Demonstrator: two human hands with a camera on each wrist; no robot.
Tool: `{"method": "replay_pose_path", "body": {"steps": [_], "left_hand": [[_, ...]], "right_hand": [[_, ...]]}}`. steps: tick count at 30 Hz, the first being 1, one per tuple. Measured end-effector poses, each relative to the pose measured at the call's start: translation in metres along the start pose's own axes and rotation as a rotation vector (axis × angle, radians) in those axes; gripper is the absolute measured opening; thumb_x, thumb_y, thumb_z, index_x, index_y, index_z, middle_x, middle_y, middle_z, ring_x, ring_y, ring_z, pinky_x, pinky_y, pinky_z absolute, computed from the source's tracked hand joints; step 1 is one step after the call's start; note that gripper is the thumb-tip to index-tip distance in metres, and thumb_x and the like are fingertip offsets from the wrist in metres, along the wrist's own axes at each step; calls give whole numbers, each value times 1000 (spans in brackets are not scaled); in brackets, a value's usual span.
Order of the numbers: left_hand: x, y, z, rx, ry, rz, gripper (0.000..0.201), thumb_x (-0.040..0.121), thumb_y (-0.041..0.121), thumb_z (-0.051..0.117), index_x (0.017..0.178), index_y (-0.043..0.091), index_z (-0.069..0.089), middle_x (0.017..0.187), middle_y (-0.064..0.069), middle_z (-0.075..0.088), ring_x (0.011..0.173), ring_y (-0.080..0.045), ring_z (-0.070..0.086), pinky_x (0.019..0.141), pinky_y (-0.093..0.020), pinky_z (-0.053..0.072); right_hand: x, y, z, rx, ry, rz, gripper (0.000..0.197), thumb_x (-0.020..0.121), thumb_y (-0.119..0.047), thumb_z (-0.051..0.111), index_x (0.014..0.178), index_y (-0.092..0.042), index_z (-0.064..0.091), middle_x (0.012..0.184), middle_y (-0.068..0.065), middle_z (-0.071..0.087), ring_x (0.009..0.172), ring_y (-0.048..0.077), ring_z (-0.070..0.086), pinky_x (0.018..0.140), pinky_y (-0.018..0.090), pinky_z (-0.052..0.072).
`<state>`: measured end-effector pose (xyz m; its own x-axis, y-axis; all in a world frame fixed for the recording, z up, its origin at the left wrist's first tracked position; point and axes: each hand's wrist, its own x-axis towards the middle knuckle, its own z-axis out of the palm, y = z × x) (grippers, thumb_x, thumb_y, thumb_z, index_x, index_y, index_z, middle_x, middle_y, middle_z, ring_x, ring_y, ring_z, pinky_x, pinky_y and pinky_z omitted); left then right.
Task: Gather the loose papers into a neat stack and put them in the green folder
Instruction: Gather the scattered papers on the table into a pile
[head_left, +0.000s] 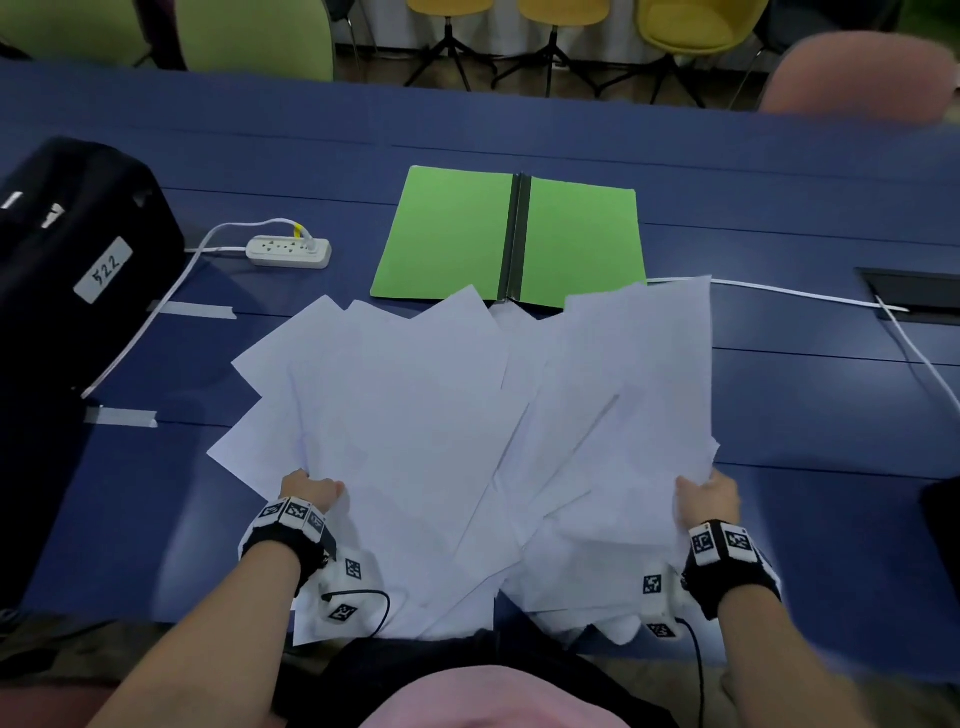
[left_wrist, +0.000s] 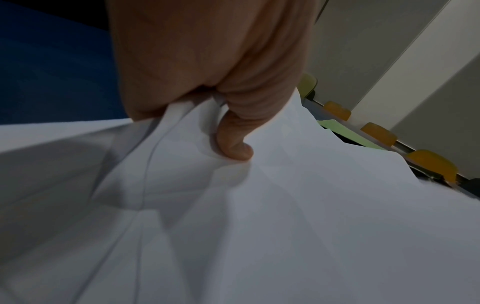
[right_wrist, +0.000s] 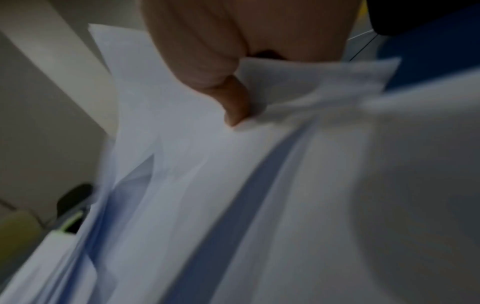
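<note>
Black bag (head_left: 67, 270) with a white label, at 9 o'clock on the dark blue tabletop (head_left: 779, 171). White power strip (head_left: 289, 252) with cord, at 10 o'clock. Left hand (head_left: 310, 491), grip closed on the left edge of the loose white paper sheets (head_left: 415, 426); thumb pressed on top, sheets pinched against the fingers beneath. Sheets fanned and overlapping, spread between both hands at centre. Green card folder (head_left: 452, 234), lying open and flat at 12 o'clock, its near edge partly covered by the sheets. Right hand (head_left: 709, 499), grip closed on the right edge of the sheets, thumb on top. White cable (head_left: 779, 292) at 2 o'clock.
</note>
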<state>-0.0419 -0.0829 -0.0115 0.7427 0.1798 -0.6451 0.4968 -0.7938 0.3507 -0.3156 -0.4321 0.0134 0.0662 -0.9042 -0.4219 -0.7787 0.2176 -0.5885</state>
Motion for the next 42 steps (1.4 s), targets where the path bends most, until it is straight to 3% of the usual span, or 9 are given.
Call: {"method": "replay_pose_path", "body": {"steps": [7, 13, 18, 23, 28, 34, 37, 39, 42], "left_hand": [[-2, 1, -1, -5, 0, 15, 62, 89, 8, 58, 141, -11, 30, 149, -23, 34, 133, -38, 41, 106, -36, 36], [0, 3, -7, -28, -17, -1, 64, 89, 8, 58, 142, -11, 28, 150, -22, 33, 134, -37, 41, 106, -36, 35], [0, 5, -13, -40, -28, -18, 62, 91, 8, 57, 143, -11, 28, 150, -22, 34, 133, -35, 41, 106, -34, 35], [0, 7, -7, -33, -79, -33, 50, 90, 7, 57, 132, -14, 40, 138, -24, 47, 123, -36, 50, 84, -29, 38], [-3, 8, -13, -19, -108, 16, 45, 88, 5, 60, 127, -14, 47, 132, -26, 53, 114, -36, 55, 91, -34, 42], [-3, 13, -22, -106, -109, 22, 47, 101, 31, 33, 131, -2, 51, 144, -20, 44, 142, -34, 27, 109, -27, 28], [-7, 11, -26, -298, -259, 8, 75, 86, 39, 66, 140, -3, 36, 143, -15, 44, 132, -36, 43, 97, -36, 39], [-4, 10, -25, -475, -368, -17, 104, 62, 66, 75, 142, 8, 41, 142, -6, 47, 127, -29, 48, 102, -36, 39], [0, 11, -28, -579, -420, -16, 77, 80, 70, 52, 139, 21, 43, 139, 2, 45, 130, -16, 39, 108, -36, 33]], "right_hand": [[-9, -44, -34, 292, 322, -98, 34, 84, -2, 45, 113, -5, 64, 109, 22, 67, 98, 39, 62, 76, 31, 42], [-7, -83, -31, 534, 395, -118, 35, 88, -4, 45, 120, -2, 59, 116, 19, 65, 106, 31, 63, 81, 20, 39], [-13, -113, -23, 615, 358, -137, 30, 89, -9, 46, 117, -5, 58, 114, 17, 65, 105, 28, 62, 83, 20, 41], [-17, -133, -16, 762, 306, -158, 35, 90, -7, 47, 124, -7, 56, 104, 3, 60, 95, 14, 58, 81, 15, 42], [-21, -139, 3, 784, 244, -143, 34, 87, -2, 49, 119, -1, 58, 104, 9, 64, 94, 20, 62, 88, 27, 50], [-46, -140, 32, 639, 140, -198, 37, 89, -3, 50, 126, 2, 51, 115, 13, 62, 104, 22, 58, 95, 25, 44], [-66, -118, 64, 499, 76, -188, 33, 90, -4, 50, 122, 0, 55, 113, 14, 62, 103, 24, 58, 94, 30, 42], [-76, -97, 85, 365, 22, -161, 29, 89, -4, 50, 116, -4, 59, 113, 20, 65, 105, 34, 61, 93, 38, 47], [-87, -70, 102, 147, -166, -115, 37, 89, -7, 52, 126, -3, 53, 124, 18, 60, 116, 37, 55, 98, 39, 44]]}}
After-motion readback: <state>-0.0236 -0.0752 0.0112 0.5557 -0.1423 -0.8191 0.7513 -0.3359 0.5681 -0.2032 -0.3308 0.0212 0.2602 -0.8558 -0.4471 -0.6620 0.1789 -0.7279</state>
